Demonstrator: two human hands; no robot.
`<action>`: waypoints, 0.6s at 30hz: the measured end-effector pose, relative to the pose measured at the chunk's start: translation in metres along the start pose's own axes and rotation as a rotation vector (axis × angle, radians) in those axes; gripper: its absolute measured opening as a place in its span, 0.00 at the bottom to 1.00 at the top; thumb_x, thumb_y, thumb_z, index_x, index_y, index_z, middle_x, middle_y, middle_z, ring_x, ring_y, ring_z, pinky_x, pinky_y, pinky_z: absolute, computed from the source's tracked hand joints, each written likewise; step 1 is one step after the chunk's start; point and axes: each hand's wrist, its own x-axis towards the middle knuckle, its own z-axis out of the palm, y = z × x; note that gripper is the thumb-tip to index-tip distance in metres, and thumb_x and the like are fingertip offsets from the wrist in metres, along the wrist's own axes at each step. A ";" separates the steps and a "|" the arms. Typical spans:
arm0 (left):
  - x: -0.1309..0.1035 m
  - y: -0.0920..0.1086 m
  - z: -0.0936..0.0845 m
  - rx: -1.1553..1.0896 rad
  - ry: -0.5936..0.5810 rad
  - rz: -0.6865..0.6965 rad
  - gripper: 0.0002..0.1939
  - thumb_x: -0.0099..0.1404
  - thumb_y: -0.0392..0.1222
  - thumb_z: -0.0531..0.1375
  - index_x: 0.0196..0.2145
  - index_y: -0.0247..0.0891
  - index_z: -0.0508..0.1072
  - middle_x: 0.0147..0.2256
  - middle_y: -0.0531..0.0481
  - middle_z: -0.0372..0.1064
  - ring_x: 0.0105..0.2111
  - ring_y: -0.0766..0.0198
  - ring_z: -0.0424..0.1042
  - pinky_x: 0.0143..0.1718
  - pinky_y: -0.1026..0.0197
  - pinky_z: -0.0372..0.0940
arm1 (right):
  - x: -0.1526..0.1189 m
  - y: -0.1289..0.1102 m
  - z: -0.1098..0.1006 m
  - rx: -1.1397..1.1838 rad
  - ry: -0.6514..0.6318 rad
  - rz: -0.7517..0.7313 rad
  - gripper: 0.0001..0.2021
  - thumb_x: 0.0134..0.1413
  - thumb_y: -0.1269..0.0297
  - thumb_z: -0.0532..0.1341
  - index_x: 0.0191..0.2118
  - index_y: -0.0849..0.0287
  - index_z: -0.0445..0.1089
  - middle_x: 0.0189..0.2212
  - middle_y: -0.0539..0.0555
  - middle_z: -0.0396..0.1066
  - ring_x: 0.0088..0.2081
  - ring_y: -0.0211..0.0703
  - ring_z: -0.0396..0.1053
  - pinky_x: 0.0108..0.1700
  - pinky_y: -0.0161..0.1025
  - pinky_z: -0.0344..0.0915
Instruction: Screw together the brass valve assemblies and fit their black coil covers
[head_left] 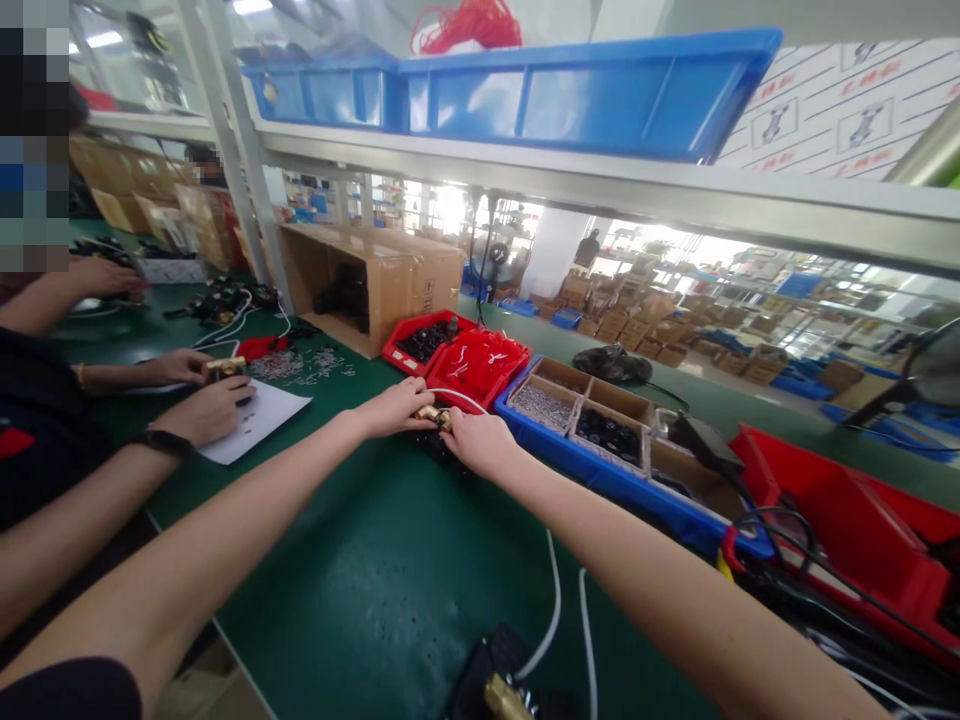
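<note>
Both arms reach forward over the green table, and the two hands meet in front of the red bins. My left hand (391,408) is closed on the left side of a small brass fitting (429,412). On its right side my right hand (480,440) grips the same piece with thumb and fingers. Dark parts lie just under the hands, partly hidden by them. A white tube (457,398) curves beside the fitting. Near the front table edge rests another brass fitting (504,698) on a black part, with white tubes (555,590) by it.
Red bins (480,368) hold red and black parts. A blue tray (600,470) carries boxes of small parts. More red bins (840,500) stand right, a cardboard box (412,275) behind. At left, another person's hands (206,400) work over white paper (259,420). A shelf (525,165) spans above.
</note>
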 end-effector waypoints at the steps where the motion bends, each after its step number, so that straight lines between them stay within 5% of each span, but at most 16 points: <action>1: -0.005 0.006 -0.001 -0.007 -0.002 -0.004 0.15 0.68 0.54 0.57 0.33 0.39 0.68 0.38 0.47 0.60 0.40 0.57 0.61 0.40 0.59 0.59 | -0.006 -0.003 -0.002 0.001 -0.008 -0.008 0.19 0.68 0.54 0.56 0.54 0.65 0.65 0.43 0.57 0.68 0.43 0.40 0.70 0.48 0.43 0.72; 18: -0.136 0.126 -0.032 -0.001 -0.035 -0.158 0.12 0.67 0.50 0.59 0.33 0.39 0.68 0.40 0.45 0.63 0.40 0.56 0.63 0.41 0.57 0.61 | -0.127 -0.083 -0.032 0.099 -0.100 -0.274 0.18 0.69 0.55 0.55 0.52 0.66 0.66 0.39 0.55 0.69 0.39 0.38 0.70 0.43 0.40 0.73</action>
